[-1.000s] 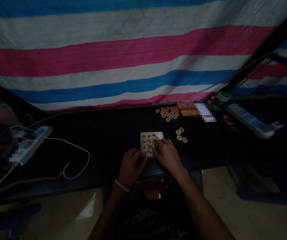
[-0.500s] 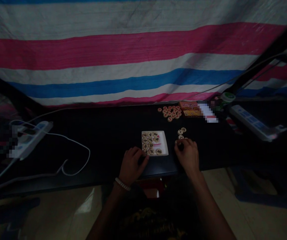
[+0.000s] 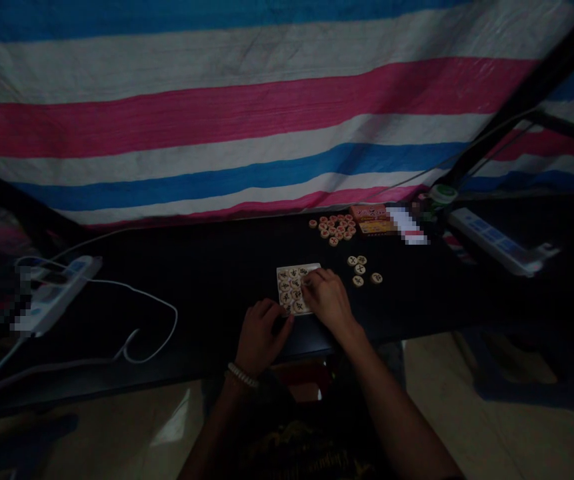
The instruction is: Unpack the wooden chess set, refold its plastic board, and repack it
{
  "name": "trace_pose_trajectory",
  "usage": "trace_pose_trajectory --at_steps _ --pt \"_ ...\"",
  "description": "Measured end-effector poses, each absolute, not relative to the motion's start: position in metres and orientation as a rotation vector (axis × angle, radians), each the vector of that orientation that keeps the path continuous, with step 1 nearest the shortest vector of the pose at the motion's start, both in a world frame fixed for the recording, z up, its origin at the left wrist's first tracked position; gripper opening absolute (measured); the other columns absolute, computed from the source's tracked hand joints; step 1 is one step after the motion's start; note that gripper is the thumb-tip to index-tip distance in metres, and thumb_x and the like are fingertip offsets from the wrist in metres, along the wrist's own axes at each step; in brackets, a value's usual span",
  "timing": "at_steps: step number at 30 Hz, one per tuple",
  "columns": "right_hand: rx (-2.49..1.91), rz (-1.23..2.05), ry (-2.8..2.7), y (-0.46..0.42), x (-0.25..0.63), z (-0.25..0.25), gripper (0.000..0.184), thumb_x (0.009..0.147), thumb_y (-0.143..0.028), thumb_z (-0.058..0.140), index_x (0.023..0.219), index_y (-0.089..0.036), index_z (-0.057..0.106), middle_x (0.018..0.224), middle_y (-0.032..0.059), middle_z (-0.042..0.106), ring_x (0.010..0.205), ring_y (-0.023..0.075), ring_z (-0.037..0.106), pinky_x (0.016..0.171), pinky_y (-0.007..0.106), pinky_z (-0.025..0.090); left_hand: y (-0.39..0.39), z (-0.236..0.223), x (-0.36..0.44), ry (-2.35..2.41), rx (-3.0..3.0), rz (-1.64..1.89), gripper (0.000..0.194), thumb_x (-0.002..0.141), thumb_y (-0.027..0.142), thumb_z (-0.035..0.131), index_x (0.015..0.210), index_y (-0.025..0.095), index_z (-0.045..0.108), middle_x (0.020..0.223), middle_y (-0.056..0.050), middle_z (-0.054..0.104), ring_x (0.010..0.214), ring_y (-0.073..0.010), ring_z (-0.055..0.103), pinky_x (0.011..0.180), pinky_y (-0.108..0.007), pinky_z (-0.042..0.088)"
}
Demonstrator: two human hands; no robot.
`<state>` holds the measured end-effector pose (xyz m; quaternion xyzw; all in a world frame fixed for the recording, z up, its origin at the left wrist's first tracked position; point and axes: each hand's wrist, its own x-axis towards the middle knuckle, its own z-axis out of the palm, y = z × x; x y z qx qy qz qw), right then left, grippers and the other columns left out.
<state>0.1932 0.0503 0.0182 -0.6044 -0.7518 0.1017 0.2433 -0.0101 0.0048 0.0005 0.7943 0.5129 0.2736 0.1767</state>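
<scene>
A shallow white tray [image 3: 280, 269] lies on the dark table, with rows of round wooden Chinese chess pieces [image 3: 285, 285] with black characters in it. At its near left corner my left hand [image 3: 261, 333], a beaded bracelet on the wrist, pinches the tray's edge between thumb and fingers. My right hand [image 3: 329, 297] reaches over the tray's right half with fingertips closed on a Chinese chess piece, mostly hidden by the fingers. That hand also covers the pieces beneath it. To the right, several loose black-character pieces [image 3: 360, 269] lie on the table.
Farther back is a cluster of red-character pieces [image 3: 337, 227] beside an orange-red box [image 3: 371, 219]. Power strips lie at the right [image 3: 497, 241] and left [image 3: 61, 293], with a white cable [image 3: 174, 307] looping across the left. A striped plastic sheet [image 3: 217, 127] hangs behind the table.
My right hand has moved left from the loose black-character pieces to over the tray. More loose pieces now show where it was. My left hand has stayed at the tray's corner.
</scene>
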Motion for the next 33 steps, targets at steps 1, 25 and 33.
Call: trace_pose_trajectory --at_steps 1,25,33 --pt "-1.624 0.275 -2.017 0.049 0.196 0.018 0.010 0.097 -0.022 0.064 0.104 -0.022 0.072 0.105 0.0082 0.073 0.099 0.0267 0.062 0.090 0.040 0.049 0.005 0.001 -0.010 1.453 2.246 0.775 0.010 0.103 0.032 0.064 0.097 0.024 0.064 0.100 -0.005 0.067 0.096 -0.0258 0.062 0.086 -0.043 0.047" --pt "-1.742 0.287 -2.079 0.076 0.181 0.017 0.021 0.100 -0.016 0.057 0.108 -0.019 0.075 0.114 0.0127 0.073 0.103 0.0272 0.066 0.093 0.041 0.049 0.005 0.002 -0.010 1.462 2.256 0.756 0.009 0.103 0.031 0.063 0.098 0.024 0.065 0.101 -0.005 0.069 0.098 -0.0261 0.064 0.086 -0.043 0.048" --pt "-1.563 0.255 -1.742 0.063 0.221 0.015 0.015 0.096 -0.026 0.063 0.105 -0.021 0.074 0.110 0.0101 0.071 0.106 0.0257 0.065 0.096 0.039 0.053 0.005 0.003 -0.010 1.451 2.239 0.765 0.011 0.104 0.032 0.061 0.097 0.023 0.064 0.101 -0.006 0.068 0.098 -0.0265 0.063 0.085 -0.043 0.047"
